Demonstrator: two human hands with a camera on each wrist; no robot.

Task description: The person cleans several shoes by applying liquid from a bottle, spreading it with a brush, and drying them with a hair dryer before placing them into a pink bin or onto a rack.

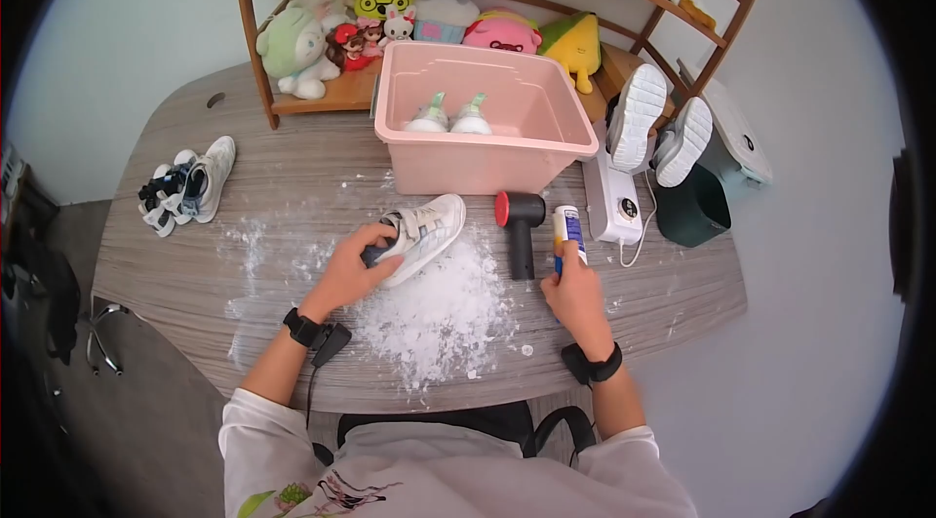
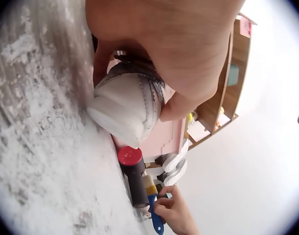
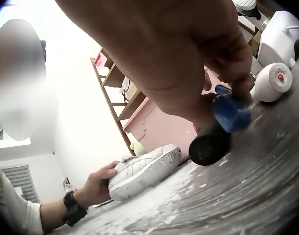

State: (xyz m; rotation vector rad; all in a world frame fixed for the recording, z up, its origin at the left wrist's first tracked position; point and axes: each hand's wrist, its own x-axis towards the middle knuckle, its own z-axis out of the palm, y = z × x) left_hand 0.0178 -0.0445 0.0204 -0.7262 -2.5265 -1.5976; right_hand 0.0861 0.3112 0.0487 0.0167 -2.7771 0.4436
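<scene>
My left hand (image 1: 351,269) grips a white sneaker (image 1: 429,230) at its heel, fingers inside the opening and thumb along the outside. The toe points away to the right, above a patch of white powder (image 1: 439,323). My right hand (image 1: 577,301) pinches a brush (image 2: 152,193) with a blue handle, a yellow band and pale bristles. In the right wrist view the handle's blue end (image 3: 232,113) sticks out below the fingers. Just beyond this hand is a white bottle (image 1: 569,219) with a blue label. A black hair-dryer-shaped tool (image 1: 523,225) with a red end lies between the hands.
A pink bin (image 1: 487,167) holding a pair of white shoes stands behind the powder. Small shoes (image 1: 205,181) sit at the left. On the right are a white shoe dryer (image 1: 614,201) carrying shoes, its cord, and a dark green bin (image 1: 694,211). Plush toys line the wooden shelf (image 1: 341,94).
</scene>
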